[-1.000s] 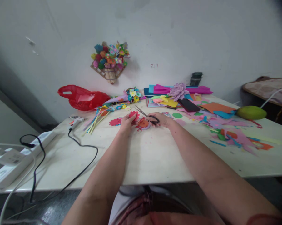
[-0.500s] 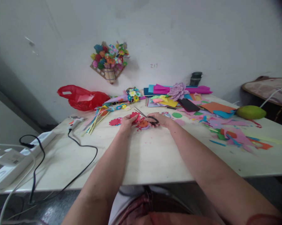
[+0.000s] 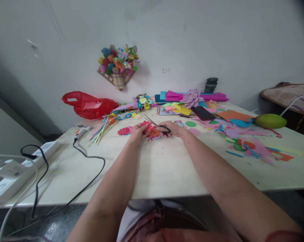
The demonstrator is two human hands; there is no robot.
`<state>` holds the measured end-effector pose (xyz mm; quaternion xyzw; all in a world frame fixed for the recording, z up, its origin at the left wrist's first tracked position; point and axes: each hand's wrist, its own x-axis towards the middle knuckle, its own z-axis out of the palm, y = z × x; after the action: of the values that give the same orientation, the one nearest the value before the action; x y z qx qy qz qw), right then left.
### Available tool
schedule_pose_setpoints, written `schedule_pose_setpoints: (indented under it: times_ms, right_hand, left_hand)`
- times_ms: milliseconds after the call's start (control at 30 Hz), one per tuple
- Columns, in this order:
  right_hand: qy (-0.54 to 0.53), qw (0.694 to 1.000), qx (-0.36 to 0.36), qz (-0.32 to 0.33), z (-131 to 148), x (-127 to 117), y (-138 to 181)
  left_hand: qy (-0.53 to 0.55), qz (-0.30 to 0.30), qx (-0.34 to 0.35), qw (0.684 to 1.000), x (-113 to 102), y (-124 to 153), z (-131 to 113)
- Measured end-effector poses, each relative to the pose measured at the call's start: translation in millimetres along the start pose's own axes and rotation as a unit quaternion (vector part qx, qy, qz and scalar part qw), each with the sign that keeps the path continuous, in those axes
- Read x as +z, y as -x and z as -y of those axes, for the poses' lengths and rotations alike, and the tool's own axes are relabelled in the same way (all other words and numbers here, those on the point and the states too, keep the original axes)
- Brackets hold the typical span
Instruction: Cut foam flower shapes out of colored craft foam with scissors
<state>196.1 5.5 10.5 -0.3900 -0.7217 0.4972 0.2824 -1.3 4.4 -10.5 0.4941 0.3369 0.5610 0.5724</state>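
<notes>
My left hand (image 3: pixel 136 131) pinches a red paper flower shape (image 3: pixel 146 126) just above the table. My right hand (image 3: pixel 174 128) grips black-handled scissors (image 3: pixel 158 126), whose blades point left and up past the red piece. Under both hands lie an orange and red cut piece (image 3: pixel 154 133) and a pale purple disc. Another red paper flower (image 3: pixel 124 130) lies flat to the left of my left hand.
Coloured paper sheets and scraps (image 3: pixel 242 134) cover the right half of the wooden table (image 3: pixel 154 168). A black phone (image 3: pixel 203 113), a red plastic bag (image 3: pixel 90 105), a glue gun (image 3: pixel 80 130) with black cord, a power strip (image 3: pixel 20 168) and a green oval object (image 3: pixel 270 121) are around.
The scissor blades have closed slightly and my right hand has shifted a little left toward the red piece; my left hand has hardly moved.
</notes>
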Motion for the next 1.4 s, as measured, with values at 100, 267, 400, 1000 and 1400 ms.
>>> schedule_pose_setpoints:
  times_ms: [100, 267, 400, 1000, 1400]
  right_hand:
    - [0.005, 1.0, -0.005, -0.006, -0.4, 0.0, -0.6]
    - [-0.003, 0.999, -0.009, -0.049, 3.2, 1.1, 0.5]
    - [-0.051, 0.994, -0.014, -0.094, 4.7, 2.6, -1.0]
    - [-0.187, 0.964, -0.063, -0.179, 9.8, 18.7, -12.6]
    - [-0.198, 0.965, -0.037, -0.169, 10.2, 25.4, -15.3]
  left_hand:
    - [-0.001, 0.005, -0.005, 1.0, 0.3, 0.6, 0.1]
    - [-0.019, 0.02, -0.006, 1.0, 3.4, 4.0, -1.3]
    - [-0.029, 0.028, -0.018, 0.999, 8.7, 8.0, -4.3]
    - [-0.031, 0.048, -0.047, 0.997, 8.3, 7.6, -3.5]
    - [0.027, -0.031, -0.026, 0.999, 3.2, 1.1, 0.3]
